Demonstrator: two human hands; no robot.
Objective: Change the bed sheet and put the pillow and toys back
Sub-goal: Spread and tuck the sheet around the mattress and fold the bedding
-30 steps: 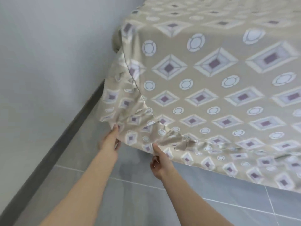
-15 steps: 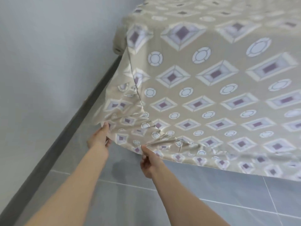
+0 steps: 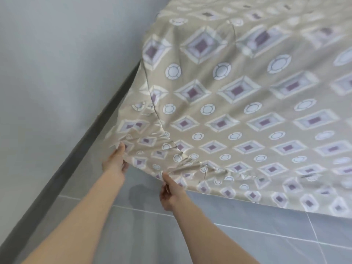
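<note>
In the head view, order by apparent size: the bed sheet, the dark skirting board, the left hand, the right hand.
1. bed sheet
2. skirting board
3. left hand and right hand: alike, not ranked.

No legible text, label, brand, number or sign anywhere; on the bed sheet (image 3: 247, 111) only a printed pattern of diamonds and rings, no lettering.
</note>
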